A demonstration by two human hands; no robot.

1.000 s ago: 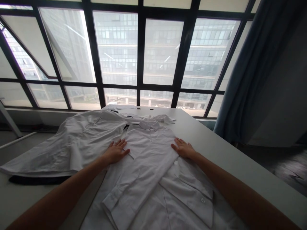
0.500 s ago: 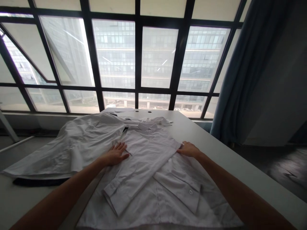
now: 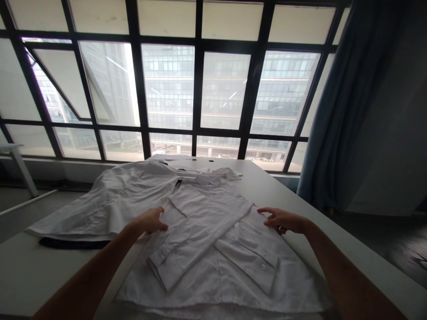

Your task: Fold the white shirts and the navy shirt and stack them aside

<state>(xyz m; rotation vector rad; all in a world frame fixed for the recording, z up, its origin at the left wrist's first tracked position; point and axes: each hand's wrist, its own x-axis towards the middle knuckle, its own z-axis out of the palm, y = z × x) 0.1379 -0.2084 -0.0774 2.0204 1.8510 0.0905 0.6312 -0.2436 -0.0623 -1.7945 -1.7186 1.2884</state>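
Observation:
A white long-sleeved shirt lies spread on the table, collar away from me. Both sleeves are folded in across its body, and a button shows on the right-hand cuff. At the shirt's left edge rests my left hand, thumb and forefinger apart; its other fingers are largely hidden. Over on the right edge, my right hand is open, with its fingers spread and the forefinger reaching toward the folded sleeve. Neither hand visibly grips the cloth.
More white garments lie to the left and behind the shirt, with a dark strip under the left one. The white table runs toward the windows. A blue curtain hangs at right.
My left hand has slid left off the shirt's front to its edge. My right hand has let go of the sleeve fold and moved right, its fingers spreading. The view has tilted up slightly.

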